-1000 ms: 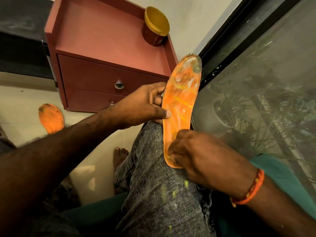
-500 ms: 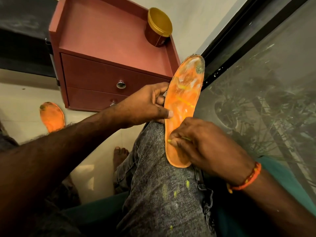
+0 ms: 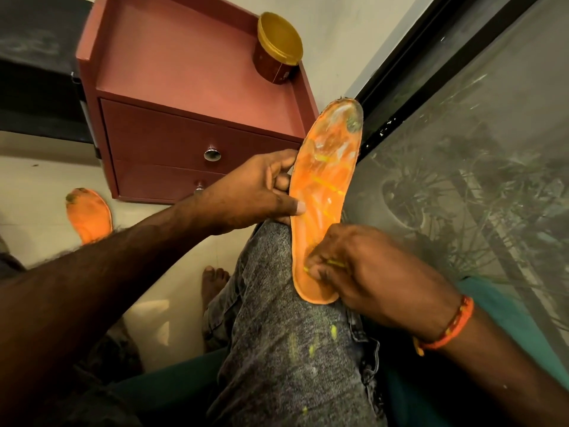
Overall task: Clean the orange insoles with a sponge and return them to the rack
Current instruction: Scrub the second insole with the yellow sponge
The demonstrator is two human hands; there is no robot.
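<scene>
Your right hand [image 3: 366, 269] had climbed from the heel end of the insole [image 3: 324, 192] to a spot a little above it over the last second, while your left hand [image 3: 255, 192] kept its place at the insole's left edge. You had the right fingers curled tight against the lower part of the orange face, and a thin yellow strip showed between them; I could not tell whether that was the sponge, but the hand was closed around something small and pressed onto the insole. Your left hand gripped the insole at mid-length, thumb laid across the front face and fingers bent behind the edge.

You held the insole nearly upright with its heel resting on your knee [image 3: 277, 303] in grey jeans, its toe pointing up beside the dark window frame [image 3: 409, 87]. Pale and yellow smears crossed its face, and a dark patch sat near the toe. Yellow flecks marked the jeans below the heel.

A second orange insole [image 3: 89, 214] lay flat on the pale floor [image 3: 37, 192] at your left, well apart from the first and partly hidden behind your left forearm. A reddish-brown cabinet [image 3: 191, 87] with two drawers stood ahead of you, and a brown tub with a gold lid [image 3: 278, 47] sat in the back right corner of its top. An orange thread band [image 3: 446, 331] circled your right wrist.
</scene>
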